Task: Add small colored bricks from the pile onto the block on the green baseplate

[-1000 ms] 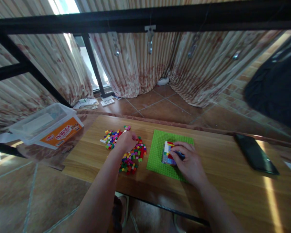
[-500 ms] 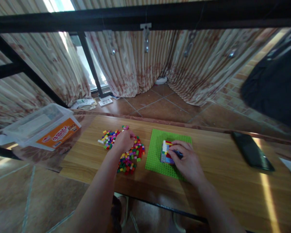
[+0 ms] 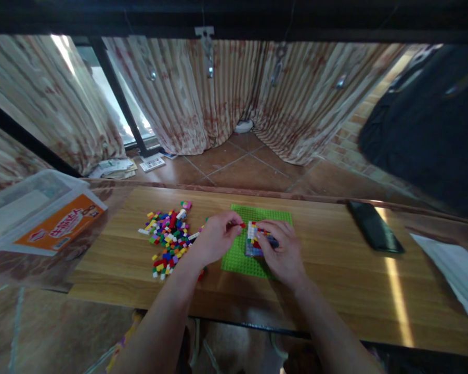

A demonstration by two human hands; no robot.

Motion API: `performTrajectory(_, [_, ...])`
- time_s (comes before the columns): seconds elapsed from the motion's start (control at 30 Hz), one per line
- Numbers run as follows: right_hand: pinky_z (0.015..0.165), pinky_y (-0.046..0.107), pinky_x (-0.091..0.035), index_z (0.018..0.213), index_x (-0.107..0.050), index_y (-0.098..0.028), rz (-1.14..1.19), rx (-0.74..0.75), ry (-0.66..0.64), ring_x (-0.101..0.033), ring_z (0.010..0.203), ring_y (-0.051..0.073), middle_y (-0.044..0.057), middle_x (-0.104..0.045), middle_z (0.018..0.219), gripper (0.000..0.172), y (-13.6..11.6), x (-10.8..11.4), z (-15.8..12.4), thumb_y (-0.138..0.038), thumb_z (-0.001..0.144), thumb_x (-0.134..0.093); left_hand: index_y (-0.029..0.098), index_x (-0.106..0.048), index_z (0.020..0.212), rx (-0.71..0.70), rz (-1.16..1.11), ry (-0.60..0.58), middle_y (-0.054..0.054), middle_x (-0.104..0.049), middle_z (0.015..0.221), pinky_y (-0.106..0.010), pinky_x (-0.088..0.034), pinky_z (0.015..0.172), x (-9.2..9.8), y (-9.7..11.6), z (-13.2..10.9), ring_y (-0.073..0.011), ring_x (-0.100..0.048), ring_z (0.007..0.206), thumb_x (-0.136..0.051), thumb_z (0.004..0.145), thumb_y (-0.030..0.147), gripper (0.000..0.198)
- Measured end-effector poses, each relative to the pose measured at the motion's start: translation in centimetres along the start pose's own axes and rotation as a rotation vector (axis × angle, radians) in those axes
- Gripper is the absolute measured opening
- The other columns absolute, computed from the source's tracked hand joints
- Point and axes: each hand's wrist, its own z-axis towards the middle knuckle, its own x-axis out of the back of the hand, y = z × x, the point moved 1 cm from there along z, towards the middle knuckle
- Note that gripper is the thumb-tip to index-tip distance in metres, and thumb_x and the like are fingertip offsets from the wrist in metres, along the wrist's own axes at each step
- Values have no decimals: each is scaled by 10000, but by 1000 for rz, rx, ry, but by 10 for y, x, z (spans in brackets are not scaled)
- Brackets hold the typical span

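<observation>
A green studded baseplate (image 3: 234, 262) lies on the wooden table. On it sits a small brick build (image 3: 251, 232) with white, red, yellow and blue bricks, partly covered by fingers. My right hand (image 3: 283, 252) grips this build from its right side, thumb and fingers bent over it. Between the thumb and fingertips of my left hand (image 3: 218, 236) is a small red brick (image 3: 242, 225), just left of the build and apart from it. Many loose coloured bricks (image 3: 171, 234) are heaped left of the baseplate, some hidden behind my left forearm.
A clear plastic box (image 3: 42, 213) with an orange label stands at the far left. A black phone (image 3: 374, 226) lies on the table to the right, with white paper (image 3: 448, 270) beyond it. Striped curtains (image 3: 195, 98) hang behind the table.
My left hand has moved right from the brick heap to beside the build, now pinching a red brick. My right hand stays at the build. The camera view has shifted to the right.
</observation>
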Motion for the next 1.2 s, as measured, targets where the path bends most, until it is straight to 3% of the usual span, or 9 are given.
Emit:
performTrajectory(0.2, [895,449,-456,982,-723,-274,-34,-4,-33,-641,962,237,53,-737,1003,182,-3,3,0,-348,938,-562,175,-648,866,-63,-43,-41,-26,-693,859,-268,-497,795,-16,16,1,-147,-629,827,-517,851,113,146])
performTrajectory(0.57, [878,424,-462,924,-727,-247,11,-42,-77,-648,931,228,55,-736,957,175,4,7,0,-330,938,-574,157,-634,823,-66,-29,-40,-27,-676,826,-263,-496,764,-21,12,0,-141,-622,796,-526,855,121,118])
performTrajectory(0.73, [877,431,-482,922,-722,-255,-8,10,-171,-623,952,232,55,-720,983,177,10,15,-1,-319,947,-559,163,-646,846,13,41,43,-29,-690,834,-277,-508,784,-13,4,2,-152,-634,818,-553,844,139,97])
performTrajectory(0.87, [891,440,-488,891,-728,-257,-32,90,-233,-605,991,237,58,-707,1030,163,14,16,-5,-308,938,-581,156,-656,872,83,97,42,-44,-705,845,-288,-522,785,-10,-2,3,-164,-650,816,-546,837,119,121])
performTrajectory(1.2, [909,458,-473,850,-707,-263,-92,52,-200,-603,1014,246,51,-692,1066,107,14,7,-7,-286,901,-617,165,-676,899,121,179,-15,-45,-734,886,-284,-525,807,-16,-2,0,-168,-673,830,-537,841,109,160])
